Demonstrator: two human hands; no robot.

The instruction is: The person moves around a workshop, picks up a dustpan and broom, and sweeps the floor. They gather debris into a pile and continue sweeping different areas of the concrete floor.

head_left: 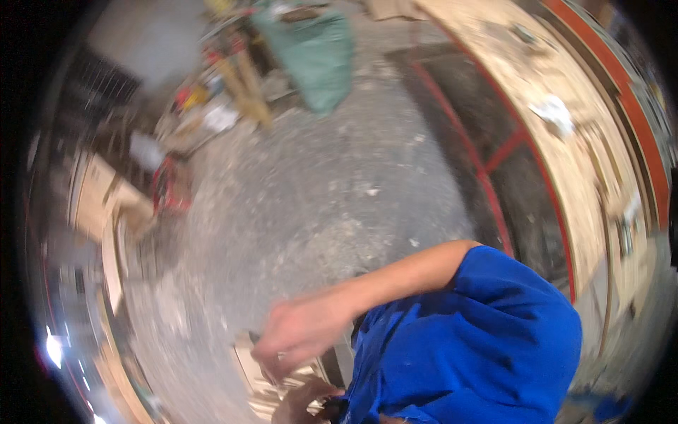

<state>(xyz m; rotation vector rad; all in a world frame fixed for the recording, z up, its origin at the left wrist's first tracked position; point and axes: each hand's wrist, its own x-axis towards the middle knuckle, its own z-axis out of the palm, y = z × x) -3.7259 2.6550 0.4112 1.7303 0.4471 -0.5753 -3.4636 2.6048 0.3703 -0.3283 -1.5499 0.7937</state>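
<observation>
Just left of the shirt (466,346) I see the wood (247,367), pale, straight-edged and smeared by blur, its outer piece running lengthwise alongside the shirt while the lower slats seem to point toward it, their ends hidden from me. My left hand (307,401), fingers bent, is at the wood against the shirt's left edge, and my right hand (300,336), curled and blurred, hangs over the wood a little farther out; I cannot tell whether either grips it. Well beyond the shirt lies a green sack (321,60).
</observation>
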